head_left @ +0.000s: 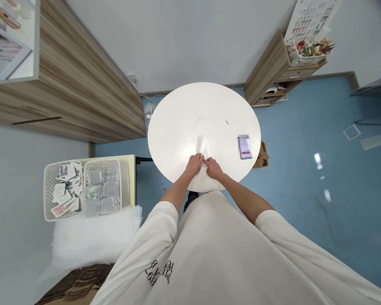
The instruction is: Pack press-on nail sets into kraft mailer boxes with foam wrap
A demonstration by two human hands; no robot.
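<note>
On the round white table (178, 110) in front of me lies a small whitish, partly see-through strip (200, 143), which looks folded or layered near my fingers. Its exact material is hard to make out. My left hand (194, 164) is closed at the strip's near left side, fingers bent down over it. From the right, my right hand (213, 168) meets it, fingertips pinched at the near edge. The two hands almost touch, and they hide the strip's near end.
Toward the table's right edge lies a purple, phone-sized item (245, 147), blurred. A small dark red mark (227, 123) shows farther back. White baskets (47, 190) with cards and clear boxes stand left. A wooden cabinet (266, 63) is behind right, an open carton (263, 156) below.
</note>
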